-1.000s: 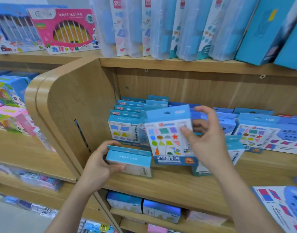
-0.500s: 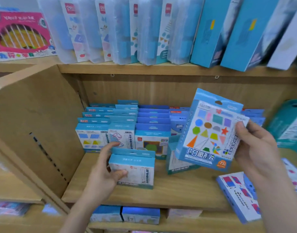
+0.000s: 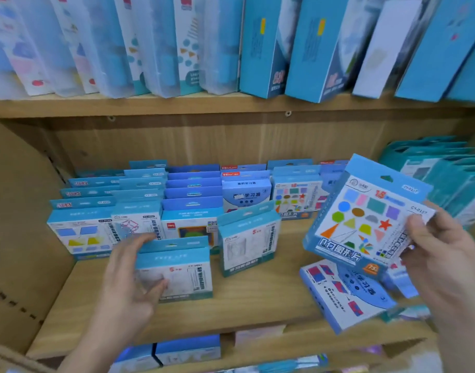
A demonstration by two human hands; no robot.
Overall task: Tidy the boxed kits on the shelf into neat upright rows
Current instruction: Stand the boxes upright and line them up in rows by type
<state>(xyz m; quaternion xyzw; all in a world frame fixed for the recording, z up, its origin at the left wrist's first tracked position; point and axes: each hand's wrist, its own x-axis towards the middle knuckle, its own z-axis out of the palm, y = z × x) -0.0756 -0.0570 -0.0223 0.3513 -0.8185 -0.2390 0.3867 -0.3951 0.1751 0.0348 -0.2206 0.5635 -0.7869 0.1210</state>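
Head camera, and both hands are busy. The right hand (image 3: pixel 443 254) has its grip closed on the right edge of the coloured-shapes kit (image 3: pixel 365 216), thumb across the printed front and fingers hidden behind. The kit hangs tilted in the air, its top leaning up and left of the grip, clear of the shelf board (image 3: pixel 244 305). Directly below that grip a flat blue kit (image 3: pixel 344 294) lies face up and skewed, and its near corner seems to reach past the shelf's front edge. Up and left of the grip, towards the back, a matching shapes kit (image 3: pixel 295 195) stands upright at the front of its row. That looks to me like the home for the one in hand. To do it well, level the kit first and bring its bottom edge down just in front of that twin. Then ease it back flush without nudging the row askew. Over to the left hand (image 3: pixel 131 278): its grip pinches the small white-faced kit (image 3: pixel 177 270) at the left side, thumb on the front and fingers reaching round behind. This kit stands upright on the shelf board, well forward of the rows. Just right of the grip and a little further back, a second white-faced kit (image 3: pixel 248 238) stands slightly turned. I'd slide the held one back rather than lift it, keeping it square so the pair line up. The risk, as I judge it, is the right forearm catching the flat kit underneath.
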